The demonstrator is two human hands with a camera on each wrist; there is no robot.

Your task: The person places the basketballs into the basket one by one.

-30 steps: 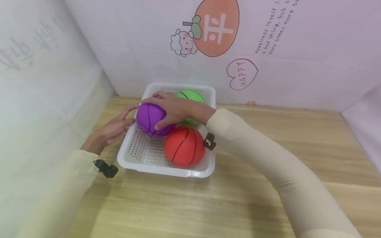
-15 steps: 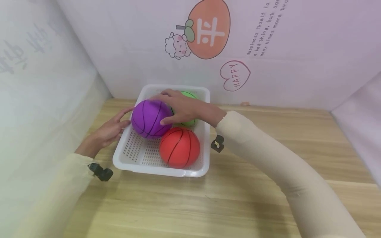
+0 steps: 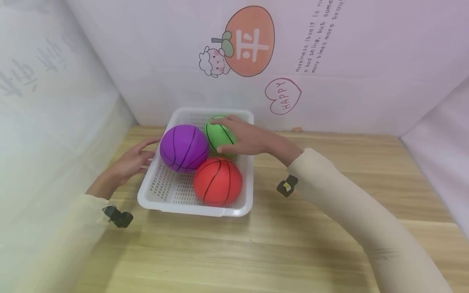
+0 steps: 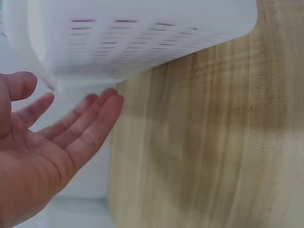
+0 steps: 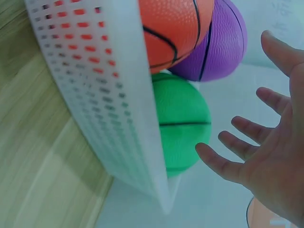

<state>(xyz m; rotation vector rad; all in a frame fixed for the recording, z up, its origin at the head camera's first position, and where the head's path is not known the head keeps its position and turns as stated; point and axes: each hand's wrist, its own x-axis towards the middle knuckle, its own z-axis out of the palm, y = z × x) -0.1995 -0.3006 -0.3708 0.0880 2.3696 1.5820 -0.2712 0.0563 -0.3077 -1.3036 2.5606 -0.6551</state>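
In the head view a white plastic basket [image 3: 196,209] holds three small basketballs. The purple basketball [image 3: 184,148] lies at its left, the red basketball [image 3: 218,182] at the front right and the green basketball [image 3: 217,134] at the back right. My right hand [image 3: 246,136] is over the green ball, hiding part of it. The right wrist view shows this hand [image 5: 270,137] with fingers spread, holding nothing, beside the green ball [image 5: 183,123]. My left hand [image 3: 133,160] is at the basket's left side, its relaxed fingers [image 4: 95,118] close to the perforated wall [image 4: 133,42].
The basket stands on a wooden table [image 3: 234,252], near the white back wall [image 3: 154,81] with printed drawings and lettering. Another white sheet [image 3: 44,122] rises along the left side. Black wrist cameras sit on both sleeves.
My right hand has let go of the purple basketball and moved right, over the green one. The purple ball now rests uncovered in the basket. My left hand stays beside the basket.
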